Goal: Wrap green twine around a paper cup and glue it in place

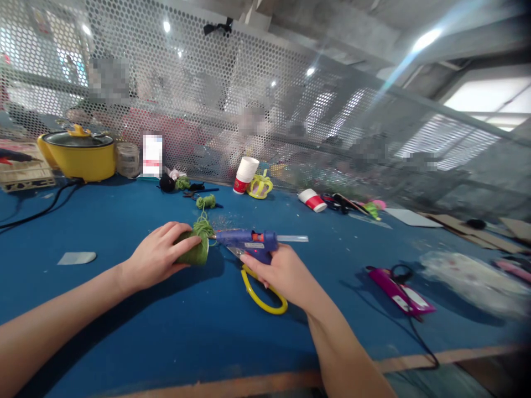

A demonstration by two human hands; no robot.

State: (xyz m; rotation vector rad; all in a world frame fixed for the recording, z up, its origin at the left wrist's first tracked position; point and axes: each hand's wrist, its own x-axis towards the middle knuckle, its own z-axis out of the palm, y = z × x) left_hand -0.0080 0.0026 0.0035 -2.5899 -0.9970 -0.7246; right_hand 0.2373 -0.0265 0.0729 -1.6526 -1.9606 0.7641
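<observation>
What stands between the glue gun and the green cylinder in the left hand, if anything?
Only loose yarn, bunched at the rim of the green cylinder by the tip of the glue gun. Nothing else visible blocks it; I cannot tell whether tip and yarn touch.

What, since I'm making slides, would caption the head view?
Left hand holds a green cylinder; right hand points a blue glue gun toward it.

Over on the left of the blue table (pixel 157 354) sits a yellow pot (pixel 89 160), glass lid on, and right beside it a clear jar (pixel 128 160). Across the back runs a perforated metal screen (pixel 199 88). In front of it, one paper cup (pixel 246 174) stands, another cup (pixel 312 200) lies tipped! Out right: a white sheet (pixel 412 217), brown cardboard (pixel 450 231), a crumpled plastic bag (pixel 468 279), and nearer, a purple pack (pixel 388 284).
</observation>
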